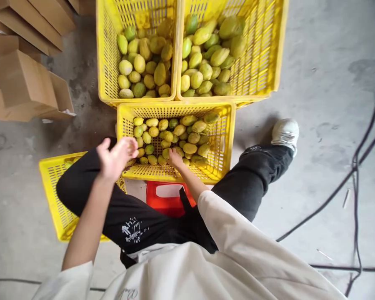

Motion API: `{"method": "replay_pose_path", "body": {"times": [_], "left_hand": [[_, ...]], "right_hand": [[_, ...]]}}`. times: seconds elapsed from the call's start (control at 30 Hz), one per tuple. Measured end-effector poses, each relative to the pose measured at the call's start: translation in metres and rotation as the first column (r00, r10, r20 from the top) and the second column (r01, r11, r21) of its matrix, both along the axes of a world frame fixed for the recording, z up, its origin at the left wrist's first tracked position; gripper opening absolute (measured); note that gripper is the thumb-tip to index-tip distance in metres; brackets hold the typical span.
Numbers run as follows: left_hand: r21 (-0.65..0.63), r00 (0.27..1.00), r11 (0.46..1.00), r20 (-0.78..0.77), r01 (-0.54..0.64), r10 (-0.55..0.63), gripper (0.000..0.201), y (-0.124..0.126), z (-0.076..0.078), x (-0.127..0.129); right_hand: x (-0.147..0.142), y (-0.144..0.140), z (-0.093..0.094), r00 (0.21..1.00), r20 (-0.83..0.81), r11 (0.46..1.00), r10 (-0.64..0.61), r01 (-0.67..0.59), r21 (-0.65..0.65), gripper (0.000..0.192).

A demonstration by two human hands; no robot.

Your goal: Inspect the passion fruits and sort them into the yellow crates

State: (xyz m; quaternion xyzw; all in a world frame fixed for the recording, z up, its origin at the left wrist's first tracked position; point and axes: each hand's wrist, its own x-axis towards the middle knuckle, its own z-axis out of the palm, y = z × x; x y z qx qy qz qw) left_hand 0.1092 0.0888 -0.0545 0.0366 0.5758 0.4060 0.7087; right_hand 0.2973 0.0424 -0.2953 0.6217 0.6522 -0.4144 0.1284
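Note:
In front of me stands a yellow plastic crate with many oval yellow-green fruits spread over its bottom. My right hand reaches down into it, fingers bent around a fruit near the crate's near side; the fingertips are partly hidden. Above the crate's left wall is my left hand, palm turned up and fingers apart, with nothing visible in it. A little motion blur softens this hand.
Beyond stand two bigger yellow crates, left and right, both holding similar fruits. Another yellow crate sits beside my left leg. A red stool is beneath me. Cardboard boxes lie left; black cables cross right.

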Motion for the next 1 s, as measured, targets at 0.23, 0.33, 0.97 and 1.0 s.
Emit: {"method": "replay_pose_path", "body": {"times": [0.23, 0.33, 0.97, 1.0], "left_hand": [[-0.184, 0.96, 0.981, 0.256, -0.066, 0.112, 0.053, 0.023, -0.104, 0.02], [-0.236, 0.998, 0.971, 0.046, -0.033, 0.045, 0.039, 0.027, -0.152, 0.02], [-0.501, -0.009, 0.659, -0.799, 0.562, -0.601, 0.009, -0.022, -0.276, 0.025], [-0.516, -0.018, 0.656, -0.793, 0.551, -0.609, 0.009, -0.022, -0.276, 0.028]], "right_hand": [[-0.002, 0.007, -0.026, 1.0, 0.014, 0.998, 0.007, -0.006, -0.069, 0.066], [-0.002, 0.01, -0.031, 1.0, 0.024, 0.997, -0.005, 0.007, -0.079, 0.066], [-0.003, 0.017, -0.035, 0.999, 0.022, 0.994, 0.026, -0.023, -0.11, 0.067], [-0.002, 0.018, -0.034, 1.0, 0.016, 0.993, 0.025, -0.023, -0.117, 0.068]]}}
